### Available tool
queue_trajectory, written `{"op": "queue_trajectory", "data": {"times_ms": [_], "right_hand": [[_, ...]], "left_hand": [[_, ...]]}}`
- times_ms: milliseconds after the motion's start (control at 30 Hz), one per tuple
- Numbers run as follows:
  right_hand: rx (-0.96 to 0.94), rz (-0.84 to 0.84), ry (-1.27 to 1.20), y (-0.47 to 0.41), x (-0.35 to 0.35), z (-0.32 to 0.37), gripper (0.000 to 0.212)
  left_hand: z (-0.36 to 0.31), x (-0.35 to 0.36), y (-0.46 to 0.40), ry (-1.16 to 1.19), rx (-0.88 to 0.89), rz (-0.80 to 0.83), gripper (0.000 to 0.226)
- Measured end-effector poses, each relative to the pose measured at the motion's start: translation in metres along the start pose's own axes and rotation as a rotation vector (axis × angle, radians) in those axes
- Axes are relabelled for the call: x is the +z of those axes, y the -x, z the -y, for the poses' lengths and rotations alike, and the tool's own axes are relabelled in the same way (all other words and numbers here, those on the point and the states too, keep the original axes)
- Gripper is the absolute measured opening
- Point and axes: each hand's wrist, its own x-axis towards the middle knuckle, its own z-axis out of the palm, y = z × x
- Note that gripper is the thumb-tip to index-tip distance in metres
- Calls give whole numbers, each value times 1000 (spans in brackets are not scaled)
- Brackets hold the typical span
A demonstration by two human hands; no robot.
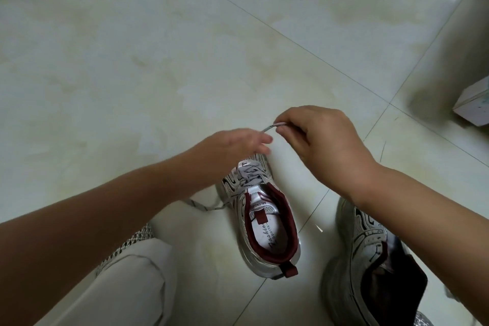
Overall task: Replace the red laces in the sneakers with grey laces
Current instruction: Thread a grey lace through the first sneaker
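A white and silver sneaker (267, 222) with a dark red collar stands on the tiled floor, toe pointing away from me. A grey lace (247, 178) is threaded through its eyelets. One lace end trails on the floor to the left (203, 206). My right hand (322, 145) pinches the other grey lace end (272, 126) between thumb and forefinger, above the toe. My left hand (238, 145) hovers over the toe, blurred, its fingers extended toward that tip and holding nothing. A second sneaker (370, 257) lies at the lower right, partly hidden by my right forearm.
My knee in light trousers (127, 286) fills the lower left, with a woven shoe (127, 243) beside it. A pale box (473, 103) sits at the right edge. Glossy floor tiles (185, 61) spread beyond the sneaker.
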Motion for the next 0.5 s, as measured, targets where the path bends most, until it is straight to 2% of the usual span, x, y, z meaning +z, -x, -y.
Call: {"op": "queue_trajectory", "data": {"times_ms": [67,133,200,300,400,500], "right_hand": [[39,69,17,-1,5,1,24],[130,175,82,3,10,-4,32],[202,261,131,11,16,-9,40],[282,337,49,20,24,-14,36],[468,440,-296,18,29,-19,30],[690,439,-709,19,32,-25,18]], "left_hand": [[-13,2,-11,178,-7,-28,31],[-20,-2,-19,261,35,-172,34],[-21,-7,-23,302,58,-261,34],[-16,-6,-25,280,52,-288,33],[-12,-1,-26,237,19,-355,33],[-4,1,-32,73,-25,-473,24]]}}
